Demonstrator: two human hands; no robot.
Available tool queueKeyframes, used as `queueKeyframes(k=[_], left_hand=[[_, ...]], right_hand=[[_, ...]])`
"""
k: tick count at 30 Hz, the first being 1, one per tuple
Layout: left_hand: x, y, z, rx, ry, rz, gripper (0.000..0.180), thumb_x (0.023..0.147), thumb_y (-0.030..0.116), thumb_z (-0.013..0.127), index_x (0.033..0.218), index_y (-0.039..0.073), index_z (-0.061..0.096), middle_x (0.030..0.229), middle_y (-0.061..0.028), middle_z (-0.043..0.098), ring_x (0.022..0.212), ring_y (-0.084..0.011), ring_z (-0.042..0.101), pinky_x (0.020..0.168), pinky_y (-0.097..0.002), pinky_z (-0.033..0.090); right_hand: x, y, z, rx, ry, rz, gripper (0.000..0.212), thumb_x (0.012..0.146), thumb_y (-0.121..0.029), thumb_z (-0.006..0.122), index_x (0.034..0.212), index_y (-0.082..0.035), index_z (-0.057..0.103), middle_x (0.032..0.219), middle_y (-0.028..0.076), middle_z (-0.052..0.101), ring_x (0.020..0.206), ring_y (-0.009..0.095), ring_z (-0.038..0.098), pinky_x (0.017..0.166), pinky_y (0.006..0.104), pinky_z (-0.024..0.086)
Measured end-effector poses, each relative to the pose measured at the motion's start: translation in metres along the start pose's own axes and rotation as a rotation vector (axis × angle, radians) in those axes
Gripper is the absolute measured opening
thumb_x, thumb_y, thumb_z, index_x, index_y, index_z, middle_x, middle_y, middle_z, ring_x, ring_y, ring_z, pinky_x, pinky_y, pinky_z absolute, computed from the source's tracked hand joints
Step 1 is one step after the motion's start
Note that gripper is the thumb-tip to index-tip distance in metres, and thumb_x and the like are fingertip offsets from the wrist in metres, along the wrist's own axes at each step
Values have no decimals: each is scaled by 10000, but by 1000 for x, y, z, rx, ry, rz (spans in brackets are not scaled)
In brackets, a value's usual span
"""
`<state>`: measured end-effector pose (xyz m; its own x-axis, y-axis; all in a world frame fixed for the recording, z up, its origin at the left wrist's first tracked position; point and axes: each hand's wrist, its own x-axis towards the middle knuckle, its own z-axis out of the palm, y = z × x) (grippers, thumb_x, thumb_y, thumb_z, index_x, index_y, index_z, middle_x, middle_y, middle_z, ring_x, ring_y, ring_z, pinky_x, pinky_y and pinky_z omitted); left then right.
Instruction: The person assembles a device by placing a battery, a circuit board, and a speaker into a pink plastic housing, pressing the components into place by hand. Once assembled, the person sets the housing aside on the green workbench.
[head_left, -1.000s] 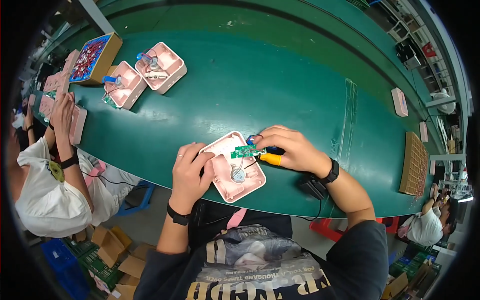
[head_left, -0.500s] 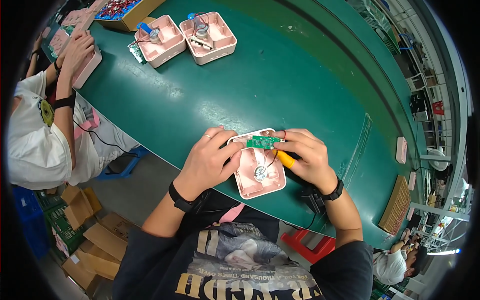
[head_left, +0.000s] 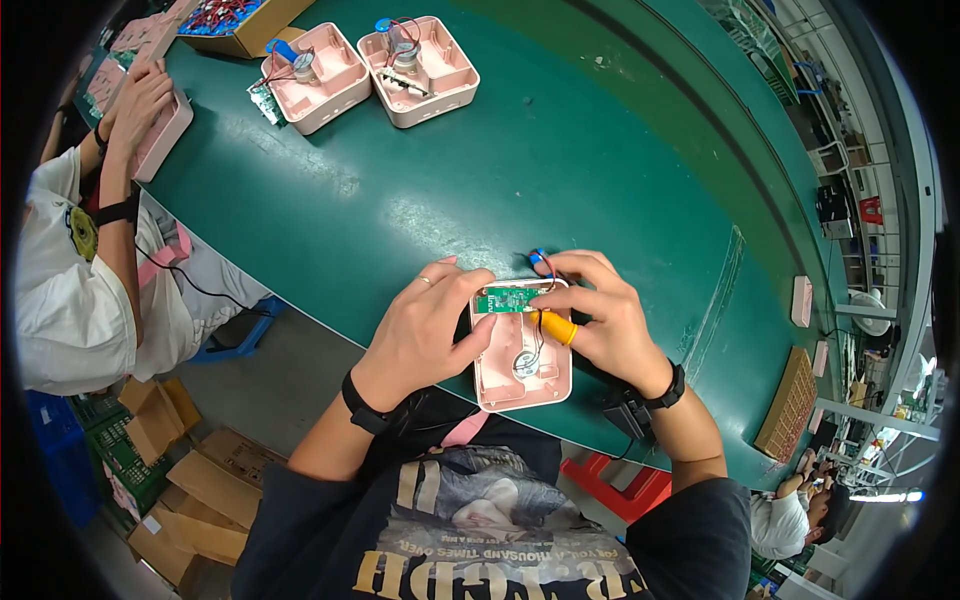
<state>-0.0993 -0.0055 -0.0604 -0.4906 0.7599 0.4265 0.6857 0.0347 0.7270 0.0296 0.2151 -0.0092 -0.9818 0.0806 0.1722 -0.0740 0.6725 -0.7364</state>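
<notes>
A pale pink plastic housing lies open side up in front of me, with a round metal part and dark wires inside. A green circuit board sits over its far end, level with the rim. My left hand closes thumb and forefinger about the board's left end, close to the housing wall. At the right end, my right hand pinches the board; a yellow finger cot covers its thumb. Beside that hand's upper fingertips shows a blue cylindrical part on a red wire. The exact contact under my fingers is hidden.
Two pink housings with wired parts stand at the far left, near a cardboard box of blue parts. A co-worker handles another housing at left. A black device lies by my right wrist; a partitioned tray stands at right.
The board has moved slightly left and down, to the housing's far end. The housing has shifted a little toward me. The blue part has come into sight by my right fingertips.
</notes>
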Motion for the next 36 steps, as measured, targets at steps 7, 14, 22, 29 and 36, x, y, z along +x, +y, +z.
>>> queueKeyframes(k=[7,14,22,29,36], left_hand=[[2,-2,0,9,-6,14,386,872,64,774,1233,26,641,1166,-117,728,1031,-379,707,1060,-526,555],[0,-3,0,125,-40,99,317,870,101,755,1184,74,727,1153,-107,700,1020,-350,679,1039,-498,567],[2,-2,6,146,-51,68,268,868,95,755,1135,70,765,1141,-112,682,1014,-348,669,1025,-493,574],[3,1,4,132,-34,45,279,852,27,719,1126,52,764,1136,-111,694,1020,-343,674,1037,-504,571],[0,-2,5,158,-38,77,261,875,106,775,1133,70,757,1145,-110,676,1020,-352,667,1015,-475,582]], right_hand=[[9,-11,-7,-192,-47,27,231,769,-42,868,996,-83,841,1241,126,739,1174,326,678,953,422,571],[9,-22,-4,-401,-106,46,229,773,-55,830,999,-87,847,1192,115,762,1115,316,691,960,412,551],[17,-28,-7,-530,-210,56,214,798,-59,784,1005,-71,837,1154,114,764,1032,307,702,923,412,568],[16,-29,-5,-539,-201,35,199,801,-72,786,997,-72,825,1139,109,756,1015,298,704,874,396,599],[15,-21,-7,-457,-168,24,167,810,-78,790,975,-67,814,1156,96,754,1012,295,703,866,394,600]])
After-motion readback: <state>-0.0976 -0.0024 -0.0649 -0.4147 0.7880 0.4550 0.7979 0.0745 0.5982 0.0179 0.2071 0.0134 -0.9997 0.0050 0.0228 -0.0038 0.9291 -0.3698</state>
